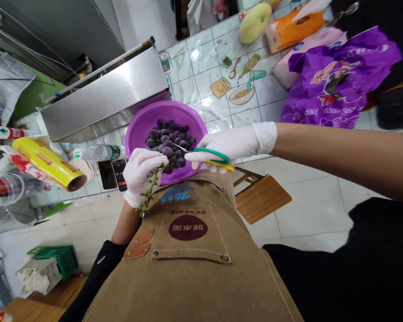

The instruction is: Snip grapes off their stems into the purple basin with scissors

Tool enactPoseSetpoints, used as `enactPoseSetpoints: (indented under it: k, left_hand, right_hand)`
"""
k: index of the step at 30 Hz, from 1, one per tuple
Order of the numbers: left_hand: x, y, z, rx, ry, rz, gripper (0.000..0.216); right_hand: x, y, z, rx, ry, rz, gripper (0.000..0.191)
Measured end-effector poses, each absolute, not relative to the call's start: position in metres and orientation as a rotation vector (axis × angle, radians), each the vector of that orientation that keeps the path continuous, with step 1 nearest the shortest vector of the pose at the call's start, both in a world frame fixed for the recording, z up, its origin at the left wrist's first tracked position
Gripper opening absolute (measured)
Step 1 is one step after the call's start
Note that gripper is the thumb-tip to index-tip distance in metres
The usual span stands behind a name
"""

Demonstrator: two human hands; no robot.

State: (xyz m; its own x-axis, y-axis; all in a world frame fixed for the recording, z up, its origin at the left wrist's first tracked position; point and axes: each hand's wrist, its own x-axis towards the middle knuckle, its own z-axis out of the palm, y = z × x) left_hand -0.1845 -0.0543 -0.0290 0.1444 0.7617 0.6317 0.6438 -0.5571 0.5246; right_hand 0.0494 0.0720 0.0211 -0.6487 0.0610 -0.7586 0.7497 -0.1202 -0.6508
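My left hand (142, 172), in a white glove, is closed round the green stem (149, 190) of a grape bunch at the near left rim of a purple basin (132, 129). The bare lower part of that stem hangs below my fingers, over the apron. In my gloved right hand (226, 145) is a pair of scissors (218, 154) with green and yellow handles. Their thin blades point left, in among the dark purple grapes (167, 144). Whether the blades touch a stalk I cannot tell. More loose-looking grapes lie in the basin beneath.
Left of the basin are a water bottle (97, 152), two phones (119, 174) and a yellow roll of film (49, 163). A steel box (107, 89) stands behind. A purple bag (339, 80) and an orange tissue pack (293, 29) lie right. A wooden stool (263, 197) stands below.
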Motion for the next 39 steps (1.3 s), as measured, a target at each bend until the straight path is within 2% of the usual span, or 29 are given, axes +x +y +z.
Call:
enactPoseSetpoints:
  k: [6,12,19,25,29,32,35,39]
  left_hand:
    - [-0.190,-0.052,-0.033,2.282,1.394,1.342,0.026]
    - [-0.198,-0.048,-0.039,2.291,1.386,1.358,0.025]
    - [-0.210,-0.039,-0.055,1.964,1.371,1.670,0.014]
    - [-0.233,-0.026,-0.049,1.744,1.258,1.864,0.047]
    - [-0.251,-0.016,-0.036,1.763,1.165,1.849,0.066]
    - [-0.259,-0.008,-0.022,1.714,1.051,1.822,0.081]
    - [-0.263,-0.003,-0.008,1.684,0.899,1.791,0.082]
    - [-0.261,0.002,0.009,1.725,0.741,1.675,0.074]
  right_hand:
    - [0.049,0.072,0.012,0.924,1.621,-1.916,0.051]
    - [0.046,0.067,0.001,1.025,1.660,-1.953,0.055]
    - [0.062,0.064,-0.004,0.957,1.858,-1.879,0.063]
    - [0.079,0.061,-0.008,0.934,2.046,-1.812,0.060]
    - [0.079,0.062,-0.009,0.886,2.155,-1.748,0.057]
    - [0.075,0.065,-0.007,0.793,2.202,-1.755,0.063]
    - [0.068,0.065,-0.003,0.675,2.241,-1.778,0.069]
    - [0.057,0.066,0.005,0.472,2.268,-1.774,0.063]
